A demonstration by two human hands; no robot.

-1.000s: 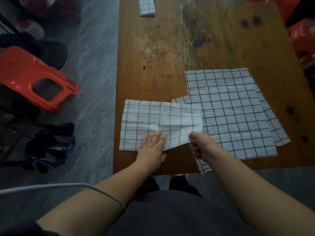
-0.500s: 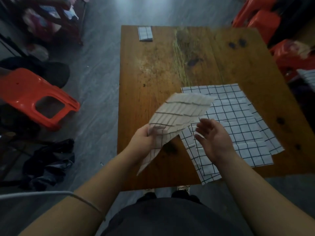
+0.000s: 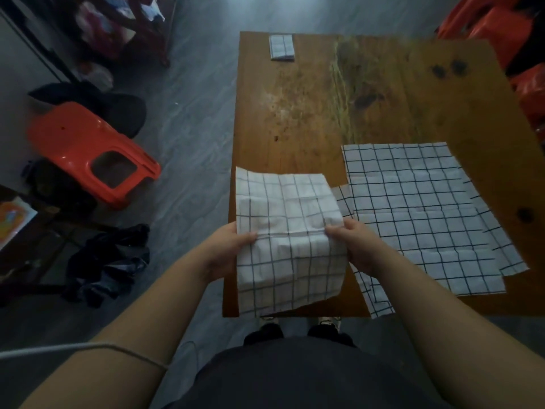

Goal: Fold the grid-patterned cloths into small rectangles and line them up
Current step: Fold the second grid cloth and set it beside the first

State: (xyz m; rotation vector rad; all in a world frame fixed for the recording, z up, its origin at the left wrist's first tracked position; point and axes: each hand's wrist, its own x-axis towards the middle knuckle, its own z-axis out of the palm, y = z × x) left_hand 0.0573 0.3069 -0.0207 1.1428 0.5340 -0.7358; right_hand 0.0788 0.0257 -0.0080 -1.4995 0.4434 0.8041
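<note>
Head view: both hands' fingers (image 3: 334,231) on opposite cloth (image 3: 290,246) edges.

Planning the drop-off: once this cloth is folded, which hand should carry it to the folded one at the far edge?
Probably the left hand: the folded cloth lies far left on the table, on its side. The right hand sits beside the unfolded pile.
</note>
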